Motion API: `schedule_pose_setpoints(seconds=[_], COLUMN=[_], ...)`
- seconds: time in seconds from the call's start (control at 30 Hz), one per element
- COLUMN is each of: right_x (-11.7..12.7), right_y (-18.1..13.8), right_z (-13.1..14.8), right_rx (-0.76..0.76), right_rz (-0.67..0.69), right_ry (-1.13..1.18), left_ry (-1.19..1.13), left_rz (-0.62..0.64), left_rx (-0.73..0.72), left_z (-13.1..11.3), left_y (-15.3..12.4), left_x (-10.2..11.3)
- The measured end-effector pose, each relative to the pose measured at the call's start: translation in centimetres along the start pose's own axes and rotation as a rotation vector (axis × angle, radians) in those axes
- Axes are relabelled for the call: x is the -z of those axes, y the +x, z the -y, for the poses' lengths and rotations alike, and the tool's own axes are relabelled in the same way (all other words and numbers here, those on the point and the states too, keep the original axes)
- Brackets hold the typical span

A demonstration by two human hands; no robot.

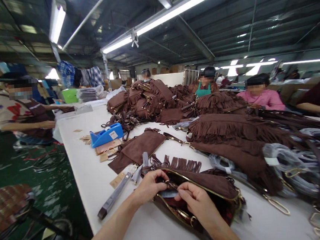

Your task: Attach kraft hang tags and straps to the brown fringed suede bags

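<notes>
Left hand (151, 187) and right hand (196, 199), each pinched closed, hold unclear, are at the mouth of an unzipped, not-yet-closed brown bag (212, 184) on a white table (80, 156), more bags (154, 98) heaped beyond.

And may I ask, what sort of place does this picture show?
Probably a bag factory or workshop: brown bags, many fringed, are heaped in large numbers on a long white table, clear-wrapped coils lie among them, and tube lights hang overhead.
</notes>
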State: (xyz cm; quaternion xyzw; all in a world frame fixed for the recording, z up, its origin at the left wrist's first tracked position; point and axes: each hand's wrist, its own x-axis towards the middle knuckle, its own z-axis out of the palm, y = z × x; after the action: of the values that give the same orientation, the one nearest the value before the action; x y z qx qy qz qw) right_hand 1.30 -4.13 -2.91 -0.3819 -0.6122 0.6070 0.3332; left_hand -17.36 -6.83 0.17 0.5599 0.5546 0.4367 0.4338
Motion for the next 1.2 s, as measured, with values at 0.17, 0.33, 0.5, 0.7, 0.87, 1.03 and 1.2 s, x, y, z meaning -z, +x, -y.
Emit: schedule_pose_setpoints(seconds=[0.17, 0.33, 0.5, 0.7, 0.87, 1.03, 1.2], right_x=[-0.4, -0.7, -0.9, 0.5, 1.5, 1.2, 1.3], right_y=[0.7, 1.3, 1.3, -1.6, -3.7, -3.7, -4.0], right_z=[0.1, 0.0, -0.4, 2.6, 4.0, 3.1, 4.2], right_rx=[0.046, 0.095, 0.060, 0.329, 0.212, 0.076, 0.077], right_rz=[-0.026, -0.046, 0.003, 0.011, 0.129, 0.137, 0.169], right_ry=[-0.068, -0.102, -0.193, -0.596, -0.152, 0.465, 0.612], left_ry=[0.002, 0.078, 0.263, 0.616, 0.822, 0.371, 0.047], left_rz=[-0.003, 0.013, -0.002, -0.113, -0.148, -0.028, 0.103], left_rx=[0.006, -0.039, -0.202, -0.440, -0.517, -0.332, -0.219], left_z=[0.3, 0.7, 0.7, -1.1, -3.0, -3.3, -2.1], left_y=[0.0, -0.2, -0.5, -2.2, -4.9, -6.1, -5.2], left_x=[-0.4, -0.6, -0.9, -1.0, -2.6, -5.8, -7.2])
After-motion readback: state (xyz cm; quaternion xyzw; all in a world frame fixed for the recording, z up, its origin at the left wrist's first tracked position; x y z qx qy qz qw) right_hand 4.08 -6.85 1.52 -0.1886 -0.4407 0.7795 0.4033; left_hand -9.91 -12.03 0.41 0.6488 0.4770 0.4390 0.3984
